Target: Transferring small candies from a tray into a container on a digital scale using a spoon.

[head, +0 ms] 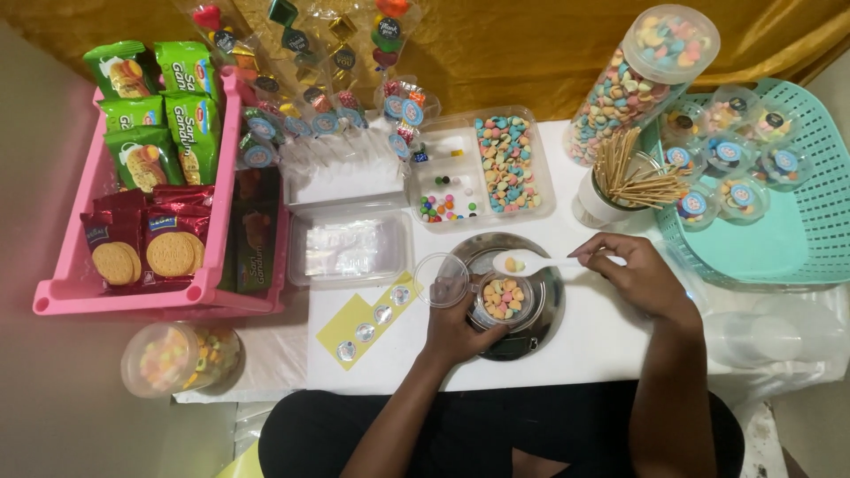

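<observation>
My left hand [456, 329] grips a small cup [502, 299] over the metal plate [547, 305], partly filled with candy. My right hand [633, 274] pinches a white spoon [524, 262] carrying one piece above it. Lid [441, 280] still off.

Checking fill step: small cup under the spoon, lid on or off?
Off. The cup shows candies from above; its clear lid sits beside it at the left hand.

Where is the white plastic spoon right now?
In the head view, the white plastic spoon is in the person's right hand, just right of centre, above the small clear candy cup over the round metal tray.
</observation>
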